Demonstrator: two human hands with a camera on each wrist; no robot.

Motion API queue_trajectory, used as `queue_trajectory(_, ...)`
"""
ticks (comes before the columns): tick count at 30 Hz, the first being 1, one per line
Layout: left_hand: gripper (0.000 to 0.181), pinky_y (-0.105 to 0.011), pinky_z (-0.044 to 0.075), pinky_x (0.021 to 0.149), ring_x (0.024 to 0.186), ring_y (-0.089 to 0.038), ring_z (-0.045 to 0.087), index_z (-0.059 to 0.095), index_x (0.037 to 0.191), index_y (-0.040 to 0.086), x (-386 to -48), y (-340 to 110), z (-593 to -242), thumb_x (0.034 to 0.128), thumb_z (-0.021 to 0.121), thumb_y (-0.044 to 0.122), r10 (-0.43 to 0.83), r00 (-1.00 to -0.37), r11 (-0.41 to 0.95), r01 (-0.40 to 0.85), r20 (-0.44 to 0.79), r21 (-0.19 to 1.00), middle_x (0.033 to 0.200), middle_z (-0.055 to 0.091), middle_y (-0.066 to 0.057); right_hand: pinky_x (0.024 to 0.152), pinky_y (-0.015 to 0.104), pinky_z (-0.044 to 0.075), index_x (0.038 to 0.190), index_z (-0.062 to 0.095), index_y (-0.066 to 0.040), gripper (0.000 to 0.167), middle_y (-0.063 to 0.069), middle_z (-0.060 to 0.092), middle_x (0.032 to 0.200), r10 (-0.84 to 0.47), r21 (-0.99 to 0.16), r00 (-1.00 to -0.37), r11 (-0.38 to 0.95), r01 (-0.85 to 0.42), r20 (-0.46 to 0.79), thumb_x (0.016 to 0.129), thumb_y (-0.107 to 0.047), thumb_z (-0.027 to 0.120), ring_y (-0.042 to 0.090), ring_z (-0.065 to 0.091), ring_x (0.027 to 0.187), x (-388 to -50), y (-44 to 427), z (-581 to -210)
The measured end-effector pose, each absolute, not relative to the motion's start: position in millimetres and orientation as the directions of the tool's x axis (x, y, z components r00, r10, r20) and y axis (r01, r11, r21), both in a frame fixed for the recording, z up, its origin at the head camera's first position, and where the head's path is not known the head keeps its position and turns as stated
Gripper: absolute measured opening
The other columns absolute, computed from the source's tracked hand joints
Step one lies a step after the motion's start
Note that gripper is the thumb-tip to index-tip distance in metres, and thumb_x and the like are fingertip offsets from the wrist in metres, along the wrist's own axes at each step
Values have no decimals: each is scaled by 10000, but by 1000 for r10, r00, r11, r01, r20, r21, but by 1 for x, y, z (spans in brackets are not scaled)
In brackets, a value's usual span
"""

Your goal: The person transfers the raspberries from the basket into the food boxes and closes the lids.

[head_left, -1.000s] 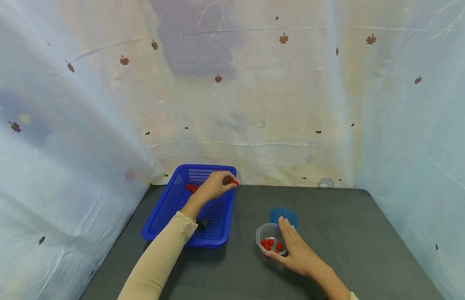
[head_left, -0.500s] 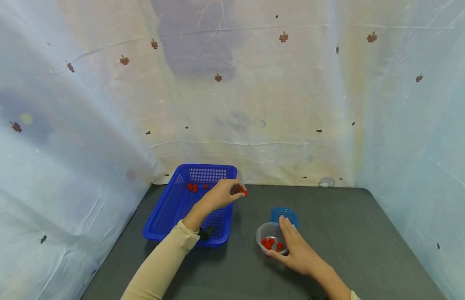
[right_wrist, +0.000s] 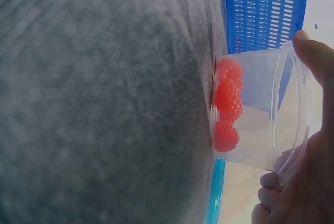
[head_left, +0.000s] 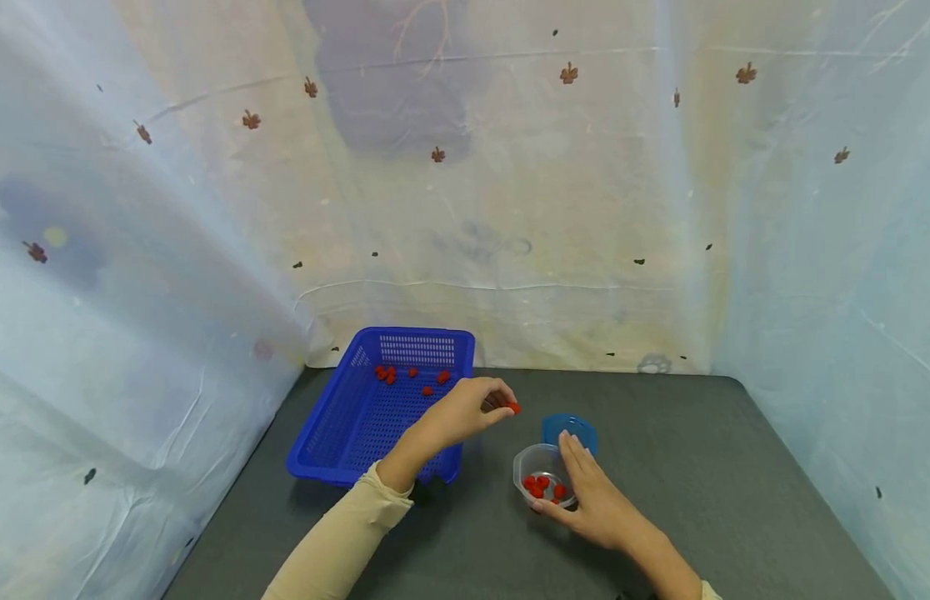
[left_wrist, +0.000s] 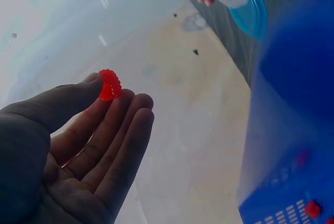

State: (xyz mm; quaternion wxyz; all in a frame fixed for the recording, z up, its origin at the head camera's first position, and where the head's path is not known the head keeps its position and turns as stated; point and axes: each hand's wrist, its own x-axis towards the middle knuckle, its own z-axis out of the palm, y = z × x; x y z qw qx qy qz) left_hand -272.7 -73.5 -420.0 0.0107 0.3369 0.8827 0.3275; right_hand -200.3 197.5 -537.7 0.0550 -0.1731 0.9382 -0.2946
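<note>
In the left wrist view a red raspberry (left_wrist: 110,85) is pinched between the thumb and fingertips of my left hand (left_wrist: 91,145). From the head view, this left hand (head_left: 465,408) is above the table, between the blue basket (head_left: 315,442) and a clear plastic container (head_left: 527,460). My right hand (head_left: 596,500) holds the container by its rim, thumb on the near side and fingers on the far side. Several raspberries (right_wrist: 228,101) lie on the container's bottom. Several more raspberries (head_left: 386,375) are in the far part of the basket.
A blue lid (head_left: 573,429) lies on the dark table (head_left: 720,483) just behind the container. Something dark, partly hidden, shows beneath my left wrist near the basket's front corner. A patterned sheet (head_left: 495,208) hangs behind and at both sides.
My left hand has moved right and nearer, out from over the basket toward the container, carrying the raspberry. More raspberries in the basket have come into sight. The right hand stays on the container.
</note>
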Motion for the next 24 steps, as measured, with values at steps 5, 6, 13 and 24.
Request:
queue_trajectory(5,118,-234,582,920,965,-40,699,751,1152,138,-264,-64,-424,1050,727,191,616,-760,547,601,206,583,1053,759,43,1235,722,220,1718,82,-47,1226,178,67,1790,-361,-573,-933,764,-297,3,921,-793,641,467,103,1629,-201,198,-537)
queue_trajectory(6,113,-227,581,912,958,-36,699,751,1147,138,-263,-63,-426,1045,732,184,621,-756,543,605,207,582,1048,760,43,1229,728,227,1718,83,-46,1225,179,68,1790,-361,-573,-933,763,-299,5,922,-790,642,475,107,1626,-200,198,-538)
queue_trajectory(13,116,-185,570,878,944,-15,689,753,1147,134,-254,-55,-436,1035,745,164,648,-733,528,627,206,572,1051,755,46,1207,747,255,1718,92,-41,1216,183,77,1788,-367,-580,-930,755,-305,12,926,-767,662,503,123,1614,-199,198,-538)
queue_trajectory(24,117,-146,552,852,920,9,672,753,1140,119,-247,-42,-449,1023,755,133,690,-700,516,655,185,552,1033,754,42,1209,741,259,1720,89,-57,1203,166,67,1791,-367,-575,-930,759,-306,11,930,-772,650,491,120,1620,-199,199,-537)
